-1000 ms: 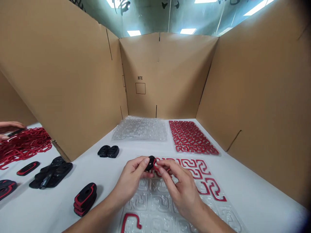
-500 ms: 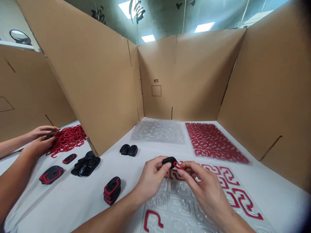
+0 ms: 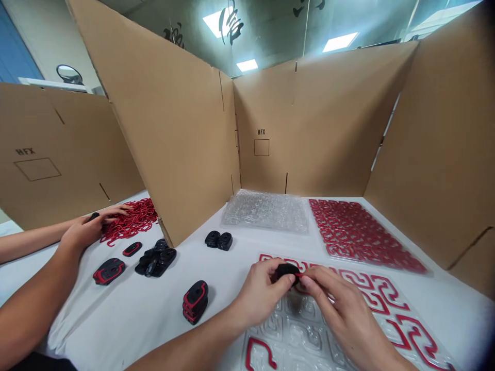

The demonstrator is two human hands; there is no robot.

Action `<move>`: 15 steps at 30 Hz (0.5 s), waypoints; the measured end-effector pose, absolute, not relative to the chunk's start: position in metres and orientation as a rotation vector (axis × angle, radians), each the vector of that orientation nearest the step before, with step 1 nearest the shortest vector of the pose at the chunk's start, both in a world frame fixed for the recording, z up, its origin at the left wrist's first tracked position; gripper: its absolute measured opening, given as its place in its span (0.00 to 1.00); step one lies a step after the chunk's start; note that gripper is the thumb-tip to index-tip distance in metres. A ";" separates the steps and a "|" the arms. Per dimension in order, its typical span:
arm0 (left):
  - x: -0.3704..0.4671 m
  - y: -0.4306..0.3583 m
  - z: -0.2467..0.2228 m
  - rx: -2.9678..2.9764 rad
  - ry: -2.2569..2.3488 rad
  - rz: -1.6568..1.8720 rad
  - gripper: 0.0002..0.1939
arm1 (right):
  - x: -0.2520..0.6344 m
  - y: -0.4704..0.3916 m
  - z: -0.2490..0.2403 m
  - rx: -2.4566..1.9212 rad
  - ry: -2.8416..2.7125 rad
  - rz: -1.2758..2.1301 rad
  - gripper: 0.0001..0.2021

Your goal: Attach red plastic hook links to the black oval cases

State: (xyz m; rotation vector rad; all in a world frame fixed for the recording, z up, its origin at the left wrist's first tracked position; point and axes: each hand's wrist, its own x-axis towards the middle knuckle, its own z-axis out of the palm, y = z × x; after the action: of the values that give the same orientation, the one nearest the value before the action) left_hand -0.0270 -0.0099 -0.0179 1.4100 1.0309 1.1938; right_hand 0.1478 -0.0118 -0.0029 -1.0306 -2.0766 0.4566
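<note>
My left hand point(image 3: 259, 294) is closed on a black oval plastic part point(image 3: 286, 271), held tilted above a clear blister tray point(image 3: 294, 322). Thumb and fingertips of my right hand point(image 3: 346, 304) pinch a thin red curved strip point(image 3: 299, 275) at the part's right edge. Most of that strip is hidden, and how far it sits in the part I cannot tell. Red hook-shaped strips lie in some of the tray's pockets, one of them a single strip point(image 3: 260, 353) at the near left. To the left stands a stack of black parts with red trim point(image 3: 195, 301).
Two black parts point(image 3: 218, 240) lie ahead. Behind are clear trays point(image 3: 266, 210) and a tray full of red strips point(image 3: 363, 234). Cardboard walls point(image 3: 309, 123) enclose the table. Past the left wall, another person's hands point(image 3: 87, 229) work by a red pile point(image 3: 135, 219).
The view has swung a little left. My left hand has tilted the black part, and my right hand has brought the red strip closer against its edge. The other person's hand reaches into the red pile.
</note>
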 end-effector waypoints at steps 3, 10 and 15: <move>-0.025 -0.008 -0.020 1.307 1.006 1.215 0.11 | 0.147 -0.014 0.000 -0.998 -2.081 0.456 0.14; -0.027 -0.008 -0.014 1.363 1.036 1.363 0.12 | 0.144 -0.015 -0.003 -0.991 -2.068 0.479 0.10; -0.027 -0.008 -0.010 1.218 0.963 1.302 0.14 | 0.144 -0.018 -0.003 -0.989 -1.997 0.478 0.10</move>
State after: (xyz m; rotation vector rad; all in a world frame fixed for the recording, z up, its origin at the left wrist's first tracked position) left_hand -0.0270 -0.0083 -0.0104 1.2183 0.9633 1.3023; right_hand 0.1436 -0.0180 -0.0026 -0.9886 -1.9973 0.4778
